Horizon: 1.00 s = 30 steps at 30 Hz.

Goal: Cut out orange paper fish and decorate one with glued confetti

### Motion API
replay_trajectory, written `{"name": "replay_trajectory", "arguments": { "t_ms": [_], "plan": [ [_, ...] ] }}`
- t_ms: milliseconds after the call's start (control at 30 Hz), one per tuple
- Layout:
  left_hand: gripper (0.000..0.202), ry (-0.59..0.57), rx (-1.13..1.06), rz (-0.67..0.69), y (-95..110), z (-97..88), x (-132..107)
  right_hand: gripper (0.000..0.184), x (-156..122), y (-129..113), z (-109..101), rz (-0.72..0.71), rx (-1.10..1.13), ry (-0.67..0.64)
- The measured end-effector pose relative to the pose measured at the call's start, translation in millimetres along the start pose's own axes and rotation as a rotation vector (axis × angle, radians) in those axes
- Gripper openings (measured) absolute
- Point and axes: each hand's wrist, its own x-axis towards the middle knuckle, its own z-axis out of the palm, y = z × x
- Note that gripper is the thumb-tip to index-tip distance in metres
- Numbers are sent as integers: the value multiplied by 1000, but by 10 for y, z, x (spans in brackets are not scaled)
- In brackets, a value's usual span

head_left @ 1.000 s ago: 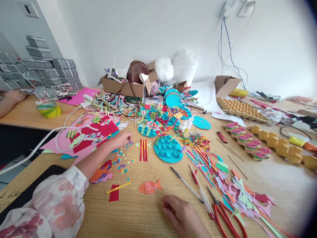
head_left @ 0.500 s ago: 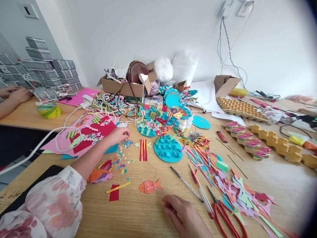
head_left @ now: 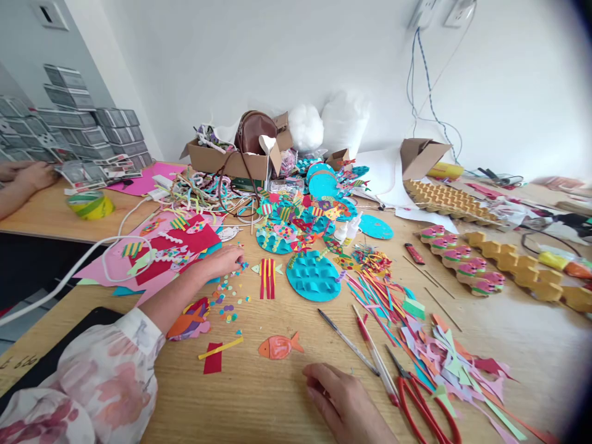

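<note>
My left hand (head_left: 224,261) reaches over the pile of small blue paper dots (head_left: 239,267), its fingers bent down and drawn together. Whatever is between the fingertips is hidden. My right hand (head_left: 345,401) rests loosely curled on the table near the front, holding nothing, with a gap between its fingers. Just beyond it lies an orange paper fish (head_left: 280,347) with a glossy patch on its body. A red-and-yellow striped paper fish (head_left: 267,277) lies right of my left hand, beside scattered colored dots (head_left: 227,308). Left of the orange fish, a yellow strip (head_left: 226,347) crosses a red paper piece (head_left: 213,362).
Red-handled scissors (head_left: 423,401), a pen (head_left: 346,342) and paper scraps (head_left: 462,364) lie to the right. A blue paper disc with loops (head_left: 313,285) and glue bottles (head_left: 348,230) stand in the middle. A white cable (head_left: 69,280) hangs at left. Another person's hands (head_left: 34,176) are at far left.
My left hand has shifted slightly down over the blue dots, its fingers bent lower. The right hand and the orange fish stay in place.
</note>
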Motion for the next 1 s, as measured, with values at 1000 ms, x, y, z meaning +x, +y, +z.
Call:
{"name": "replay_trajectory", "arguments": {
  "t_ms": [1000],
  "plan": [
    [30, 36, -261, -119, -174, -66, 59, 22, -19, -9, -1, 19, -1, -5]
  ]
}}
